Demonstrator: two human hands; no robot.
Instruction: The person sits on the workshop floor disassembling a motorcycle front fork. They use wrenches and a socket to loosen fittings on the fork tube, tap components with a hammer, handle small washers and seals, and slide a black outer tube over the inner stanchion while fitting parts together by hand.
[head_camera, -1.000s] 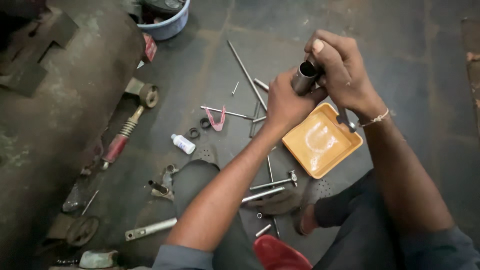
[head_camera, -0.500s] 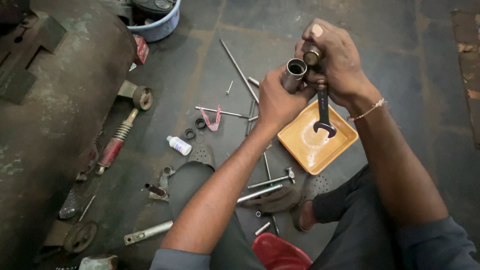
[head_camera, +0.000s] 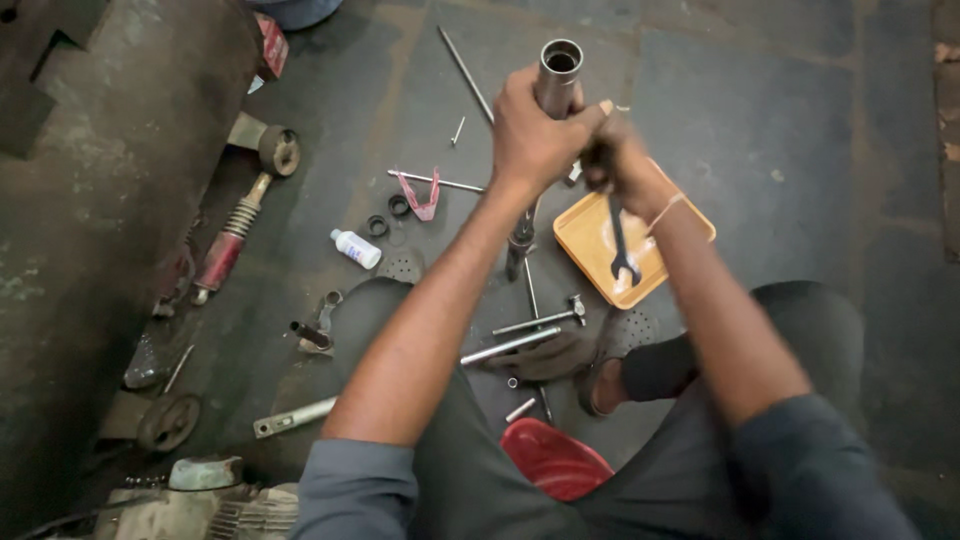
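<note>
Gripping a steel tube (head_camera: 556, 82) near its open upper end, the left hand (head_camera: 535, 140) has its fingers wrapped tightly round the shaft, holding it upright above the concrete floor (head_camera: 800, 120). Tube's lower end shows below the fist, near a dark fitting (head_camera: 520, 240) just over the ground.

Right hand (head_camera: 622, 165) sits just beside the left, touching or nearly so; it looks clenched, but motion blur hides what the fingers close on. Thin bracelet (head_camera: 664, 211) at that wrist.

Spanner (head_camera: 619, 245), dark, lies in an orange tray (head_camera: 690, 215) directly below the right forearm.

Scattered on the floor:
- long thin rod (head_camera: 464, 73) behind the tube
- pink plastic strip (head_camera: 418, 196) over a second rod, two black rings (head_camera: 388, 214) just beside it
- small white bottle (head_camera: 356, 248)
- red shock absorber with spring (head_camera: 228, 248) by the grey machine body (head_camera: 110, 150)
- bolts and a short steel bar (head_camera: 510, 345) near the sandalled foot (head_camera: 560, 355)
- red seat (head_camera: 556, 460) between the knees.
</note>
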